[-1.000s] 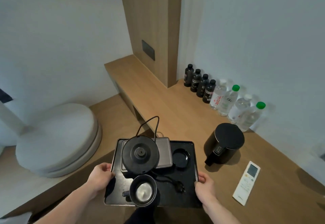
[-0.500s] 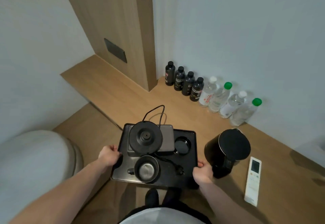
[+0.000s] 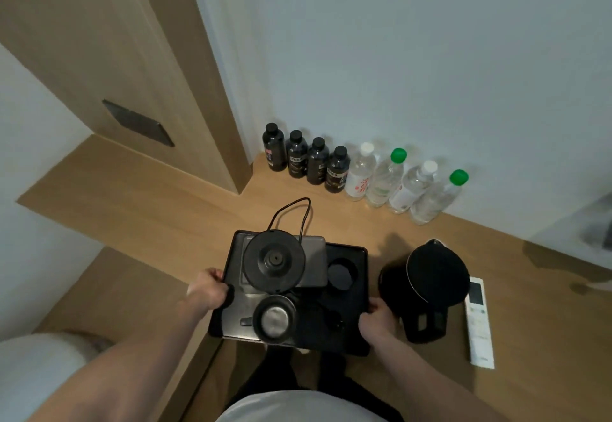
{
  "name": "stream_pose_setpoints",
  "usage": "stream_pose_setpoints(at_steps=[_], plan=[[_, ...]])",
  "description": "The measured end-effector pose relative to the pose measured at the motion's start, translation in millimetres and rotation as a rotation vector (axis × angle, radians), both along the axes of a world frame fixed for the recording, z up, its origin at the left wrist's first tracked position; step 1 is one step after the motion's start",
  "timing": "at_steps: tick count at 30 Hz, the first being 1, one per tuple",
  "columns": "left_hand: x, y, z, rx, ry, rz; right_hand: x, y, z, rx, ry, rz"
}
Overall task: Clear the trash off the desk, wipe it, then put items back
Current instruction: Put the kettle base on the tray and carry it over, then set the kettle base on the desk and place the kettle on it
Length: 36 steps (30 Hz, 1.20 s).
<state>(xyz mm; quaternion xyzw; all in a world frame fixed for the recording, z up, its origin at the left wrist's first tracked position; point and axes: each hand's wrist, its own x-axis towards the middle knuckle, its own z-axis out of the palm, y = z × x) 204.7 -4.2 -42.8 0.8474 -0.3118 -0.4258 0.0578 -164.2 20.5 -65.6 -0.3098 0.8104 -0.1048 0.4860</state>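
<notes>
Here left hand (image 3: 212,292) curls on left rim of black rectangular tray (image 3: 359,276), matte plastic, long axis left-right, over wooden desk (image 3: 185,209) front edge. Between hands: round black kettle (image 3: 274,264), small steel-lined pot (image 3: 274,319). Right hand (image 3: 376,320) grips right rim; just beside it glossy black cylindrical kettle (image 3: 433,279), white remote (image 3: 479,322).

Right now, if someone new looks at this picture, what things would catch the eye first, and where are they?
First, the black tray at the desk's front edge, gripped by the left hand and right hand, carrying a kettle and a small pot. Next, the row of bottles along the back wall, four dark, four clear. To the tray's right stand a black jug and a white remote.
</notes>
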Motion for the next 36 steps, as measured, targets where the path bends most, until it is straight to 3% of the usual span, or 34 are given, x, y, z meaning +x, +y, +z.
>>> stream_pose_setpoints(at_steps=[13,19,23,27,32,36], plan=[[4.2,-90.7,-10.6,0.034,-0.064,-0.395,36.0,-17.2,4.9,-0.002,0.041,-0.22],[22.9,-101.5,-9.3,0.096,0.092,-0.475,36.1,-16.8,9.8,-0.015,0.014,-0.195],[24.9,-100.0,-1.7,0.015,0.224,-0.443,36.6,-13.0,20.2,-0.023,-0.019,-0.26],[7.4,-105.7,21.1,-0.167,0.302,-0.323,44.5,-2.4,30.8,-0.107,-0.014,-0.193],[-28.4,-108.9,48.9,-0.233,0.24,-0.442,64.6,11.4,25.6,-0.101,-0.029,0.022],[-33.6,-112.2,55.0,-0.305,0.274,-0.422,72.4,11.6,14.7,-0.022,0.05,0.215]])
